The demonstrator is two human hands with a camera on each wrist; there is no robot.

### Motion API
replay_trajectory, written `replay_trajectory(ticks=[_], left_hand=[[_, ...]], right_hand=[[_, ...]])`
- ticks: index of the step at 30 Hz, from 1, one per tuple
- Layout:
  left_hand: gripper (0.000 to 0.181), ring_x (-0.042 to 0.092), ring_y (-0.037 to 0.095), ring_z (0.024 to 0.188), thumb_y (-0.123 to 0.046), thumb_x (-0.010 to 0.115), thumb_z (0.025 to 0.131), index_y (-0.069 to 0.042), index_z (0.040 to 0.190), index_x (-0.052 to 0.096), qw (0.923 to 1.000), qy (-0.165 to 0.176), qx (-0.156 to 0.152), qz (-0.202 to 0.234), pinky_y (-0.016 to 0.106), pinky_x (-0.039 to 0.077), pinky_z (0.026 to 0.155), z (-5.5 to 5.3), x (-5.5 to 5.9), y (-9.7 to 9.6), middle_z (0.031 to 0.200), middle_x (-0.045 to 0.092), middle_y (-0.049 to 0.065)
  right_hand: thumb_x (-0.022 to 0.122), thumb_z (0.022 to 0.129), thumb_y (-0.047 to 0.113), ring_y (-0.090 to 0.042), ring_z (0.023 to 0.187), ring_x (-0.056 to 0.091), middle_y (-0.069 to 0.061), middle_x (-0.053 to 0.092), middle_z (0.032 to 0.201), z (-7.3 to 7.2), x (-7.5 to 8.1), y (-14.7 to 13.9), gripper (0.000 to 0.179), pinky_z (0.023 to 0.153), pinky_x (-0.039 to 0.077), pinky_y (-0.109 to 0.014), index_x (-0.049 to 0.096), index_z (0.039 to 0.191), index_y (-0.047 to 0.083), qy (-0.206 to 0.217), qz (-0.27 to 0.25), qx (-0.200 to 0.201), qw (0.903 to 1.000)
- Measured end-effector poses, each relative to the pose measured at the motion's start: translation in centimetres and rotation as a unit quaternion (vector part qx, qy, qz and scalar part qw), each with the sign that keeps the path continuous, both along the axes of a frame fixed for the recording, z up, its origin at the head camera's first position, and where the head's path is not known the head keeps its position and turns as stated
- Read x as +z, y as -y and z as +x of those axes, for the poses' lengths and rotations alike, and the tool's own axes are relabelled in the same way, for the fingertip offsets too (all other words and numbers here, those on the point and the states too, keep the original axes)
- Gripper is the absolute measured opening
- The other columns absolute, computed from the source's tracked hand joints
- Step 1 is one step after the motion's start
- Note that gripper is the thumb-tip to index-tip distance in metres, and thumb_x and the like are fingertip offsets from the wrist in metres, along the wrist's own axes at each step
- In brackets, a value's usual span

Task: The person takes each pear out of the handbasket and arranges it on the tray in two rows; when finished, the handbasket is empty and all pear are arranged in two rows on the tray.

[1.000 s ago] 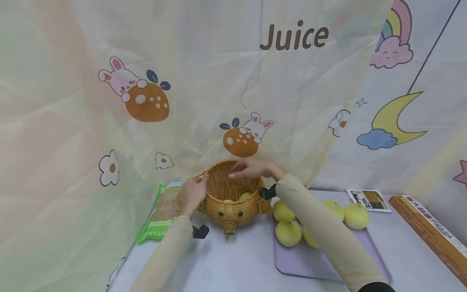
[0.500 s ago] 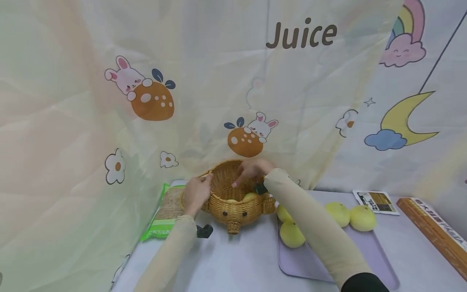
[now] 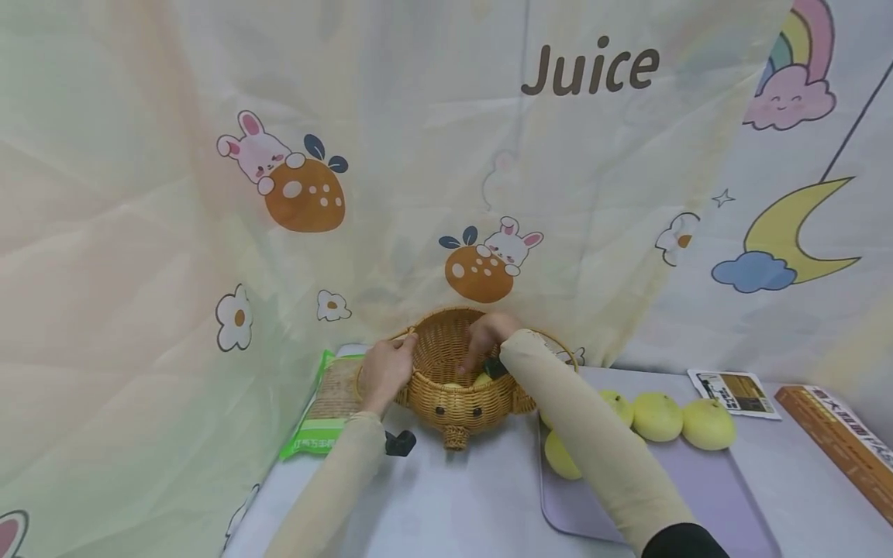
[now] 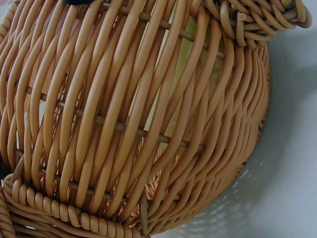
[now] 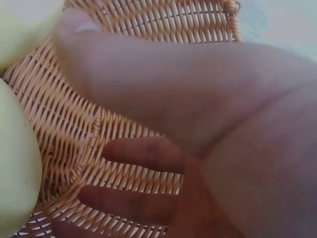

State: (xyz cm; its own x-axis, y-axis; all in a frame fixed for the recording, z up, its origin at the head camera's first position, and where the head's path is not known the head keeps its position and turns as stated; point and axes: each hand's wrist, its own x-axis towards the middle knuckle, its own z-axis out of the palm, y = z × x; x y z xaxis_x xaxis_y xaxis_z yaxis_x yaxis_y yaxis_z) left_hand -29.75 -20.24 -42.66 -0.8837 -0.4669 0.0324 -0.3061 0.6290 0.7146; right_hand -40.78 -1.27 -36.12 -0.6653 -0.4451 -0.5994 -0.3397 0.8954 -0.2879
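Note:
A wicker basket (image 3: 463,399) with an animal face and a trunk-like snout stands upright on the table. Yellow-green round fruits (image 3: 483,379) lie inside it. My left hand (image 3: 387,373) grips the basket's left side, thumb at the rim by the handle; the left wrist view holds only woven wall (image 4: 114,99). My right hand (image 3: 487,341) reaches down into the basket. Up close in the right wrist view, that hand (image 5: 163,94) has its fingers apart and grasps nothing. Its thumb tip lies at the upper fruit (image 5: 29,29), contact unclear; a second fruit (image 5: 17,163) lies below.
A purple tray (image 3: 698,496) on the right bears several more fruits (image 3: 657,417), partly behind my right sleeve. Behind it lie a small packet (image 3: 737,393) and a long brown box (image 3: 837,446). A green-edged bag (image 3: 331,407) lies left of the basket. A printed curtain hangs behind.
My right hand has gone from above the basket's rim down inside it. The left hand keeps its hold on the basket's side. The head view has shifted slightly left.

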Motion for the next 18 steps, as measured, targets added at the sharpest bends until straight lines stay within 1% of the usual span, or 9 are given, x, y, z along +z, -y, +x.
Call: replay_trajectory(ticks=[2,3,5,8,11,13,14,15,18], left_hand=[[0.053,0.051,0.022,0.065,-0.059,0.048,0.108,-0.020,0.128,0.078,1.0000,0.000,0.000,-0.001,0.038,0.033,0.061,0.0,0.0,0.0,0.068,0.053,0.002],[0.053,0.050,0.022,0.065,-0.059,0.048,0.108,-0.020,0.127,0.078,1.0000,0.000,0.001,-0.001,0.038,0.033,0.061,-0.1,0.0,-0.1,0.068,0.053,0.002],[0.053,0.049,0.022,0.062,-0.059,0.048,0.108,-0.020,0.124,0.079,1.0000,0.000,0.003,-0.003,0.038,0.033,0.059,-0.1,0.0,0.0,0.066,0.052,0.002],[0.052,0.050,0.022,0.063,-0.060,0.048,0.107,-0.021,0.122,0.080,0.9999,0.001,0.007,-0.011,0.038,0.033,0.059,-0.2,0.1,0.0,0.066,0.053,0.002],[0.053,0.051,0.022,0.064,-0.060,0.048,0.107,-0.021,0.122,0.080,0.9999,0.003,0.006,-0.009,0.038,0.034,0.060,-0.2,0.1,0.1,0.066,0.053,0.002],[0.053,0.052,0.023,0.065,-0.061,0.048,0.107,-0.022,0.124,0.079,1.0000,0.003,0.007,-0.005,0.039,0.034,0.061,-0.2,0.2,0.0,0.068,0.054,0.003],[0.053,0.052,0.024,0.065,-0.061,0.048,0.107,-0.021,0.122,0.080,1.0000,0.003,0.007,-0.003,0.039,0.034,0.061,-0.2,0.2,0.0,0.069,0.055,0.003],[0.052,0.053,0.024,0.067,-0.061,0.049,0.107,-0.022,0.123,0.080,1.0000,0.003,0.007,-0.002,0.039,0.034,0.062,-0.2,0.2,0.0,0.070,0.057,0.004],[0.052,0.059,0.024,0.078,-0.060,0.049,0.107,-0.022,0.126,0.079,0.9999,0.003,0.012,-0.005,0.039,0.036,0.066,0.0,0.2,-0.1,0.086,0.070,0.004]], right_hand=[[0.087,0.084,0.056,-0.032,0.130,0.063,-0.011,0.069,0.136,-0.1,-0.1,0.1,0.089,0.107,0.053,-0.045,0.055,0.152,0.010,-0.010,0.019,0.017,0.9996],[0.088,0.083,0.056,-0.031,0.128,0.064,-0.010,0.070,0.134,0.0,-0.1,0.2,0.085,0.106,0.054,-0.045,0.058,0.149,0.010,-0.017,0.026,0.018,0.9994],[0.089,0.082,0.054,-0.029,0.127,0.062,-0.009,0.068,0.135,0.0,0.0,0.3,0.078,0.106,0.054,-0.044,0.063,0.142,0.012,-0.024,0.035,0.014,0.9990],[0.089,0.082,0.053,-0.027,0.128,0.059,-0.008,0.064,0.142,-0.1,0.0,0.6,0.068,0.107,0.053,-0.044,0.070,0.132,0.011,-0.016,0.048,0.008,0.9987],[0.089,0.083,0.052,-0.026,0.129,0.058,-0.010,0.061,0.147,-0.2,-0.2,0.8,0.068,0.107,0.053,-0.044,0.070,0.130,0.007,0.003,0.060,-0.005,0.9982],[0.090,0.082,0.051,-0.029,0.131,0.058,-0.013,0.056,0.152,-0.4,-0.4,0.9,0.075,0.106,0.054,-0.045,0.066,0.136,0.005,0.016,0.063,-0.027,0.9975],[0.091,0.081,0.050,-0.030,0.132,0.057,-0.014,0.054,0.154,-0.5,-0.6,0.9,0.079,0.106,0.054,-0.045,0.064,0.140,0.004,0.024,0.064,-0.041,0.9968],[0.092,0.080,0.050,-0.031,0.134,0.056,-0.015,0.051,0.158,-0.6,-0.8,1.0,0.085,0.105,0.054,-0.046,0.061,0.143,0.004,0.028,0.067,-0.050,0.9961],[0.094,0.077,0.051,-0.035,0.138,0.055,-0.017,0.044,0.163,-0.7,-1.6,1.1,0.094,0.104,0.055,-0.047,0.056,0.149,0.003,0.035,0.070,-0.070,0.9944]])
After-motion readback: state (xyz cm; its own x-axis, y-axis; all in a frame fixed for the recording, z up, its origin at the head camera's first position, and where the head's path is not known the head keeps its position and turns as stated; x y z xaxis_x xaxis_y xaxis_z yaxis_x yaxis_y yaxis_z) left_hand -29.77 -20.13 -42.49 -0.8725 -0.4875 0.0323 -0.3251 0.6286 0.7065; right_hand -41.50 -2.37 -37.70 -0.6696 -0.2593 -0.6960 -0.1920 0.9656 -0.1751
